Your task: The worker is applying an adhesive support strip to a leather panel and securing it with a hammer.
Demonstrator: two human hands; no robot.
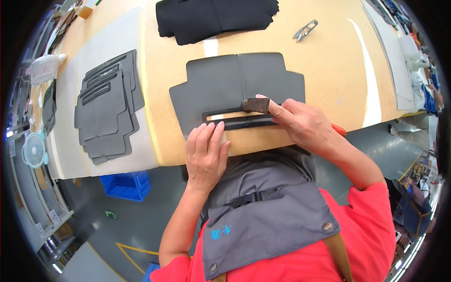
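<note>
One bundle (pixel 216 19) and one cutter (pixel 306 31) lie far, right fingers (pixel 280 112) grip one tool (pixel 253 105), left fingers (pixel 202 138) extend on one panel (pixel 211 84).

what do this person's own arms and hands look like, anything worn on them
The left hand and right hand are bare, with no glove or watch showing. Both forearms are uncovered below short red sleeves. A grey apron with blue marks and brown straps covers the chest.
</note>
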